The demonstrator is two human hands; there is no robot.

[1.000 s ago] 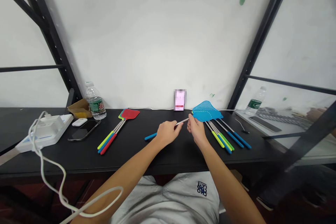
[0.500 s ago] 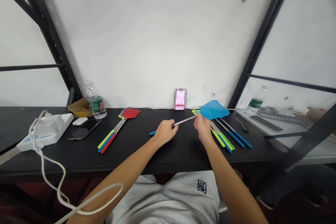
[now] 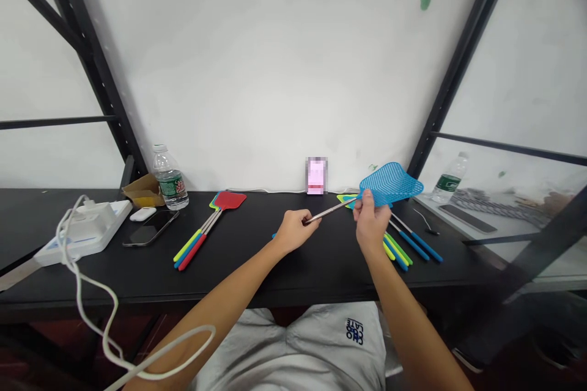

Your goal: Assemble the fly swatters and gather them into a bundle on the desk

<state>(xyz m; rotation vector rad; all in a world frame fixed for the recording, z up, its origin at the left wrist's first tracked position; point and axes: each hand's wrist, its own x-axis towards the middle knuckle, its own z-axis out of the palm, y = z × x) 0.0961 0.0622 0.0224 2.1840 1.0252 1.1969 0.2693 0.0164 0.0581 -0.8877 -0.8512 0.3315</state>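
Note:
Both hands hold a blue fly swatter (image 3: 389, 184) slanting above the black table. My left hand (image 3: 294, 232) is closed round the handle end; only a bit of the blue grip shows past it. My right hand (image 3: 372, 226) pinches the metal rod just below the blue mesh head. Beneath and beside my right hand lie several more swatters, their blue handles (image 3: 419, 245) and green handles (image 3: 400, 248) pointing toward me; their heads are partly hidden. Far to the left, a stack of swatters with a red one (image 3: 230, 200) on top lies on the table.
A power strip (image 3: 85, 235) with white cables, a phone (image 3: 151, 229), a white case (image 3: 143, 214), a water bottle (image 3: 171, 180) and a cardboard box (image 3: 144, 189) stand at the left. A blurred-out upright screen (image 3: 317, 176) leans against the wall. A second bottle (image 3: 450, 177) is beyond the right frame post.
The held swatter's head has moved right and tilted up, with my right hand going along. My left hand has shifted slightly right too. The other swatters stay put.

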